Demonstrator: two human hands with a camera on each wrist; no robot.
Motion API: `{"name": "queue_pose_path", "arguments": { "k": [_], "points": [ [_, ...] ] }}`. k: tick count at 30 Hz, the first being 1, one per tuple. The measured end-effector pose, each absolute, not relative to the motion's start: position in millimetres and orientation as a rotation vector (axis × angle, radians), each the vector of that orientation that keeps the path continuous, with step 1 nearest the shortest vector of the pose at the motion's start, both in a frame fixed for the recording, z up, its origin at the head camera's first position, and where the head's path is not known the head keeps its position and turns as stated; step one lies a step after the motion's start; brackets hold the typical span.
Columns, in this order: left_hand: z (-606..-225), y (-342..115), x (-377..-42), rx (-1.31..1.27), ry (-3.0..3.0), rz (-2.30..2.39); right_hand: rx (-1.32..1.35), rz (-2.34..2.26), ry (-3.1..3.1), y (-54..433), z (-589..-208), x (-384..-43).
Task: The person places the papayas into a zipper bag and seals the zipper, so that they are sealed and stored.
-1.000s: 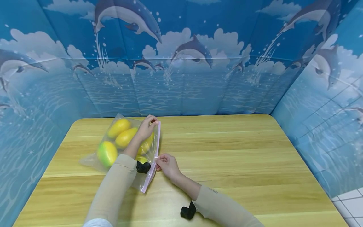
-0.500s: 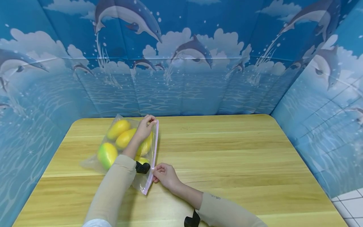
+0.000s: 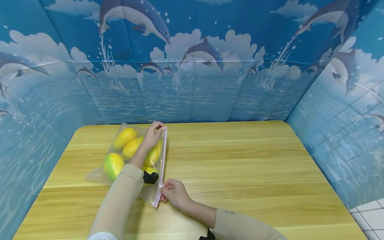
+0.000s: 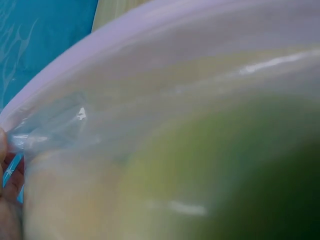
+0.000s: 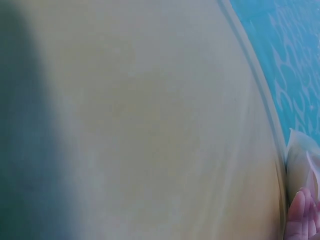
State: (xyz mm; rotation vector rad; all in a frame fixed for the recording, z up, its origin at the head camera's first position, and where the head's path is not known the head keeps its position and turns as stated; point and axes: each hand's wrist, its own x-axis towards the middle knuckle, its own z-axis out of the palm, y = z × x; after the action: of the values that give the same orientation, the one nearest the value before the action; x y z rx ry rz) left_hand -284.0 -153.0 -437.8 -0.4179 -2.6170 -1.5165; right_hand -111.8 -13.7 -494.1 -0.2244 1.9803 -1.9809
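A clear zip bag (image 3: 144,195) with a pink-purple zip strip lies on the left of the table, several yellow mangoes (image 3: 125,138) inside it, one of them partly green. My left hand (image 3: 153,135) pinches the far end of the strip. Down near the strip's close end, my right hand (image 3: 175,192) pinches the small slider (image 3: 160,186). In the left wrist view the bag's purple edge (image 4: 125,30) arches over a blurred green-yellow mango (image 4: 200,150). Only some fingers (image 5: 297,215) and a bit of bag show in the right wrist view.
The wooden table (image 3: 240,166) reaches far to the right of the bag. A blue dolphin-print curtain (image 3: 192,93) stands along its back and sides. White floor tiles (image 3: 370,213) show at the lower right.
My right hand has slid down along the zip strip toward me, the slider moving with it. The strip now lies straighter. My left hand keeps its place at the far end.
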Motion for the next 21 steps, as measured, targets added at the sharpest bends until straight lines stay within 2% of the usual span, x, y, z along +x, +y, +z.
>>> {"name": "queue_pose_path", "arguments": {
  "k": [15,21],
  "points": [
    [-434.9,-155.3,-282.3,-0.363,-2.531,-1.58,-0.288,-1.942,2.019,-9.8,-493.9,-94.9],
    [-435.2,-155.7,-281.5,-0.348,-2.534,-1.572,-0.332,-1.953,2.008,-5.0,-472.6,-85.9]
  ]
}}
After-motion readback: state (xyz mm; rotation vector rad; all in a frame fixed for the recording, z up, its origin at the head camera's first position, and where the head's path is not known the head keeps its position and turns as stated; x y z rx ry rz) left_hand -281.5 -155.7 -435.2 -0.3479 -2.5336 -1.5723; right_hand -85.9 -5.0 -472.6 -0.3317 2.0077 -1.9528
